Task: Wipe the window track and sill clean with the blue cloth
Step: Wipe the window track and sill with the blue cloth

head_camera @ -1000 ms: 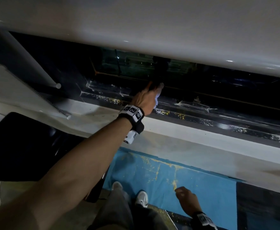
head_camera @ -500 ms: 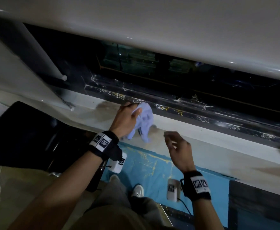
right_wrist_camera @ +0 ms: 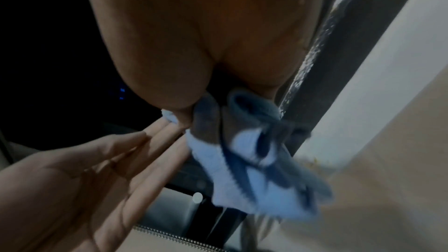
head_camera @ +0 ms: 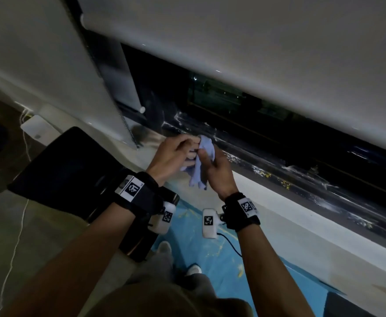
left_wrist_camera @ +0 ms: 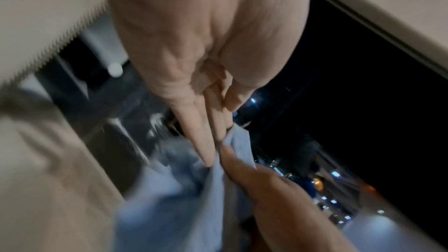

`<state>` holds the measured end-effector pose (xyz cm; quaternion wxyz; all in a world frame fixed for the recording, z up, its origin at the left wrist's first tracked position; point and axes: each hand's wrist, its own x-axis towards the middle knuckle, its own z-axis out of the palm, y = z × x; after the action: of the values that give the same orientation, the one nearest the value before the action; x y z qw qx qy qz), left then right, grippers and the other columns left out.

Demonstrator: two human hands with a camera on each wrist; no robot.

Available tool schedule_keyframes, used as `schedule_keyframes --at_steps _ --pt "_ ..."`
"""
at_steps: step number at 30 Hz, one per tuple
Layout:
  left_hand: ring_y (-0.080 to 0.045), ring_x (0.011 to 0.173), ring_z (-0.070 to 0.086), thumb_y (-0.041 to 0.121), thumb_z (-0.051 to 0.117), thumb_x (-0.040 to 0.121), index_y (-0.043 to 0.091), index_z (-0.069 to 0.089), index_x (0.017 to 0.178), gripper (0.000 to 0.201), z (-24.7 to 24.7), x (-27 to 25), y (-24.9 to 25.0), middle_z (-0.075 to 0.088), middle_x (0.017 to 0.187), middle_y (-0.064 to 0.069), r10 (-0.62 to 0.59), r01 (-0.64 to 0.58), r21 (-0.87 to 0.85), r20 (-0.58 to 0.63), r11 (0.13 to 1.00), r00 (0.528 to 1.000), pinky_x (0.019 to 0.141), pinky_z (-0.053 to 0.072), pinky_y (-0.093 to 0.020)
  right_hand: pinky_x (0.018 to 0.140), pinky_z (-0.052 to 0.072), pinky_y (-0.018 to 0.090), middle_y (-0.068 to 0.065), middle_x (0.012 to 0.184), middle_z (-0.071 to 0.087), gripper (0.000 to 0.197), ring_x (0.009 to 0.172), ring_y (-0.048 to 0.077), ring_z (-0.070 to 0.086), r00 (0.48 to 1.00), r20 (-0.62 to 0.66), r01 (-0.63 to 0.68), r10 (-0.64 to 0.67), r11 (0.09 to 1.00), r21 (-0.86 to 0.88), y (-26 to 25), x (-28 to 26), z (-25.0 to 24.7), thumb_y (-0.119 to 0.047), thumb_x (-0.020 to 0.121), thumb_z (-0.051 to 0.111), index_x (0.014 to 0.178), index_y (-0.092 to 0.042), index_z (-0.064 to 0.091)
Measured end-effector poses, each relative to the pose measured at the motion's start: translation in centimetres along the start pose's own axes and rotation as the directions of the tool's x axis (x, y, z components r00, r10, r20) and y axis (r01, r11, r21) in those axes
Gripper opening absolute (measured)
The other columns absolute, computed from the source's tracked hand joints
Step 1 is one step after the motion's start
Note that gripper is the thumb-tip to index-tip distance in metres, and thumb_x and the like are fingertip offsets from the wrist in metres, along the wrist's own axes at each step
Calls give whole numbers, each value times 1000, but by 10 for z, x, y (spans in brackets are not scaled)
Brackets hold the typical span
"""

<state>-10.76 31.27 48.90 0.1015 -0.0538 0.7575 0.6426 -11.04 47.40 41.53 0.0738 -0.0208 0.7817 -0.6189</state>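
The pale blue cloth [head_camera: 200,170] hangs bunched between my two hands just above the white sill [head_camera: 279,207], in front of the dark window track [head_camera: 251,154]. My right hand [head_camera: 215,165] pinches the cloth [right_wrist_camera: 242,170] between thumb and fingers. My left hand [head_camera: 178,152] meets it from the left. Its fingers [left_wrist_camera: 201,141] lie nearly straight, tips against the cloth [left_wrist_camera: 169,208]. Whether the left thumb clamps any fabric is hidden. Yellow crumbs [head_camera: 265,175] and pale smears lie along the track to the right.
A lowered white roller blind [head_camera: 233,46] hangs above the dark glass, its bead chain [head_camera: 126,126] at the left end. A black chair [head_camera: 73,165] stands at my left. A blue sheet [head_camera: 210,259] with yellow specks covers the floor below the sill.
My left hand drew the cloth back out of the track to the sill edge. My right hand rose from beside my leg and took hold of the cloth.
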Motion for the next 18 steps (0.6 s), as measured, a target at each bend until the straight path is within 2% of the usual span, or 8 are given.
schedule_keyframes --at_steps 1,3,6,9,11,13,15,18 --pt "-20 100 77 16 48 111 12 70 121 25 -10 6 2 77 113 -8 3 -3 24 -19 1000 1000 91 63 -45 72 56 40 8 89 76 26 76 18 70 999 -34 11 -13 998 -68 -2 9 4 -42 109 57 114 -19 69" --pt "-16 95 78 13 53 108 16 72 117 21 -34 18 0 78 109 -1 37 -27 143 -64 989 997 84 65 -43 73 50 37 11 90 72 26 81 26 67 989 -119 49 -85 960 -274 -9 28 6 -40 106 59 107 -16 67" --pt "-16 95 76 18 59 102 21 73 107 15 -67 46 -7 79 102 3 36 3 391 -92 920 995 85 64 -45 80 47 34 20 116 73 38 103 41 70 970 -206 25 -128 897 -441 -31 62 8 -41 105 61 129 -12 61" --pt "-26 103 70 36 54 95 25 68 102 19 -89 72 -15 75 102 1 27 37 623 -93 781 995 93 58 -44 83 58 48 25 141 63 50 111 49 68 940 -313 -104 -136 760 -641 -51 100 17 -38 106 58 151 -28 39" --pt "-33 106 66 40 51 95 24 60 106 21 -96 83 -16 73 103 -4 49 29 680 -95 733 994 91 57 -48 86 60 57 28 153 51 66 122 51 64 895 -359 -114 -264 644 -757 -50 131 30 -27 99 66 159 -15 42" --pt "-38 108 64 32 54 99 21 54 117 21 -97 90 -18 69 111 -11 118 -14 715 -96 699 988 88 57 -51 93 59 62 30 151 53 66 129 51 61 940 -278 -129 -196 551 -825 -41 157 50 -20 94 70 153 -1 48" --pt "-39 105 64 28 56 100 20 52 127 28 -97 92 -18 64 118 -14 204 -80 759 -71 647 977 83 58 -51 107 51 59 25 148 55 47 136 47 54 984 -162 -106 -77 476 -873 -35 170 71 -23 99 60 143 -4 59" --pt "-37 105 64 27 56 100 20 50 130 32 -105 93 -24 62 125 -12 318 -147 797 -59 586 946 78 56 -46 114 35 52 19 147 54 45 137 43 47 973 -201 -134 -117 422 -897 -29 180 85 -31 101 50 139 -12 64"
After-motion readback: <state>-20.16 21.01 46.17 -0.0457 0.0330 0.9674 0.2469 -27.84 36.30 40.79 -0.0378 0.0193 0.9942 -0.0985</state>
